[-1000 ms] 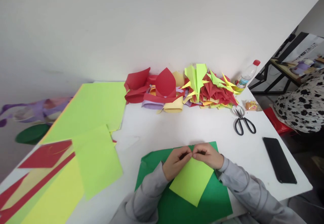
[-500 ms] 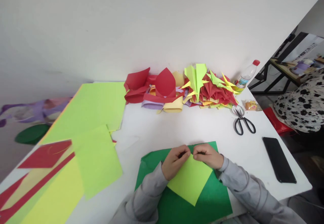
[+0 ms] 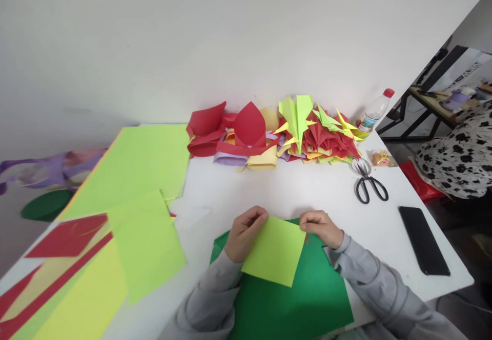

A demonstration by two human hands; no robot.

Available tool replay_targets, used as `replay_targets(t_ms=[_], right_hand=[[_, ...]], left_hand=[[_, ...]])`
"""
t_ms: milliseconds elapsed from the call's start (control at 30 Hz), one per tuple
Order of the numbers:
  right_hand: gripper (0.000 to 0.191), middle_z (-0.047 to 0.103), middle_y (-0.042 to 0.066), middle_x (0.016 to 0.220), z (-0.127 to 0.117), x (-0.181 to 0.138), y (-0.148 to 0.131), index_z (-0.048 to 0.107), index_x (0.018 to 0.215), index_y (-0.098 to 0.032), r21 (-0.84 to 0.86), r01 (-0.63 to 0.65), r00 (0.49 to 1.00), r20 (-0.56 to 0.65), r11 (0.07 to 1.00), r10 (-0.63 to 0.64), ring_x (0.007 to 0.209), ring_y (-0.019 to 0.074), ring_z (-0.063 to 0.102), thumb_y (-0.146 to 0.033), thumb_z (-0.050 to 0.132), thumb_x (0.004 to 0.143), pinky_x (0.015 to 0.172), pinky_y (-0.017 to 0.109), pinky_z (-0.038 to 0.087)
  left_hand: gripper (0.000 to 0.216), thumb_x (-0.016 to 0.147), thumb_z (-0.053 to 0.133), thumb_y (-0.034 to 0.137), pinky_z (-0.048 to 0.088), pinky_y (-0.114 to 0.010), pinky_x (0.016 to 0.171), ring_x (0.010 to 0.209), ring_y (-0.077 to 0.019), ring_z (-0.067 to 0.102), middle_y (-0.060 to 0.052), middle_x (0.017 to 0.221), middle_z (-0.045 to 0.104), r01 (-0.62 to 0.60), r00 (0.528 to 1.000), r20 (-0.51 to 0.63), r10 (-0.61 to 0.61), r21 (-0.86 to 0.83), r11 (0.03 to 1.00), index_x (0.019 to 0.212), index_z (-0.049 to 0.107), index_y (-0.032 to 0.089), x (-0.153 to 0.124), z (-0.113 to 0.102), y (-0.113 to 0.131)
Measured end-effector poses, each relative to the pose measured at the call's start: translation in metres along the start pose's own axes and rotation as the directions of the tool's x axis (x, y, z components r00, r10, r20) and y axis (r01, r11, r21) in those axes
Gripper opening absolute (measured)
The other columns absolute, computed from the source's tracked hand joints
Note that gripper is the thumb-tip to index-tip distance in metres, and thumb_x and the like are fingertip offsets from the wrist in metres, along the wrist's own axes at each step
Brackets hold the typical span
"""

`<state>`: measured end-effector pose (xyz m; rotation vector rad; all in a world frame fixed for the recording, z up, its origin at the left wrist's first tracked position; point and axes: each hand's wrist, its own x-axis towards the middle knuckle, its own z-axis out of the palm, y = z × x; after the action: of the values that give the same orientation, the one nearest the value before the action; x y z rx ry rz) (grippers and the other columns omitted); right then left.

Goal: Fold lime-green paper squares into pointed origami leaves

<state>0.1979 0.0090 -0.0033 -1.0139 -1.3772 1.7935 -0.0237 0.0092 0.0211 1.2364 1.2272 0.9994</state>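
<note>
The left hand [image 3: 246,232] was positioned at the upper left corner of the lime-green square [image 3: 274,250], with its grip pinched on that corner. The right hand [image 3: 321,227] was positioned at the upper right corner, with its grip likewise pinched on the paper edge. The lime-green square sat between both hands, rotated slightly, over the upper part of a dark green sheet [image 3: 300,304] at the near edge of the table [image 3: 277,191]. Whether the square rested flat or was raised could not be determined. Larger lime sheets [image 3: 134,161] and red paper [image 3: 67,235] lay well to the left. A pile of folded paper figures [image 3: 277,135] stood along the far edge. Scissors [image 3: 367,184] and a black phone [image 3: 423,248] lay to the right, apart from the hands.
</note>
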Motion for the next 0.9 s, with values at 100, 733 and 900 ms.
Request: replay_targets(t_ms=[100,733,900], right_hand=[[0.036,0.054,-0.004,0.05,-0.002,0.001,0.002,0.057,0.064,-0.017,0.034,0.02,0.998,-0.059,0.999,-0.018,0.043,0.0102,0.051,-0.05,0.07,0.071,0.046,0.023,0.04],[0.045,0.06,-0.002,0.055,0.005,0.004,0.005,0.058,0.067,-0.016,0.089,0.064,0.986,-0.16,0.994,-0.049,0.049,0.011,0.055,-0.059,0.068,0.073,0.05,0.024,0.043],[0.043,0.062,-0.002,0.053,0.009,0.002,0.004,0.058,0.062,-0.017,0.016,0.0,0.994,-0.109,1.0,0.002,0.045,0.0113,0.055,-0.057,0.072,0.069,0.044,0.024,0.043]], left_hand=[[0.03,0.072,0.06,0.045,0.035,-0.023,0.052,0.056,-0.0115,0.041,0.003,0.058,0.047,0.024,0.998,-0.05,-0.025,-0.02,1.0,0.063,0.055,0.017,0.0,0.0,0.001],[0.043,0.058,0.077,0.051,0.044,-0.023,0.045,0.051,-0.0122,0.053,0.002,0.057,0.058,0.182,0.98,-0.038,-0.195,-0.217,0.959,0.067,0.057,0.014,0.0,0.013,-0.012],[0.044,0.059,0.077,0.051,0.049,-0.026,0.048,0.056,-0.0151,0.058,0.0,0.064,0.063,0.176,0.977,-0.078,-0.2,-0.244,0.954,0.075,0.059,0.014,-0.001,0.014,-0.009]])
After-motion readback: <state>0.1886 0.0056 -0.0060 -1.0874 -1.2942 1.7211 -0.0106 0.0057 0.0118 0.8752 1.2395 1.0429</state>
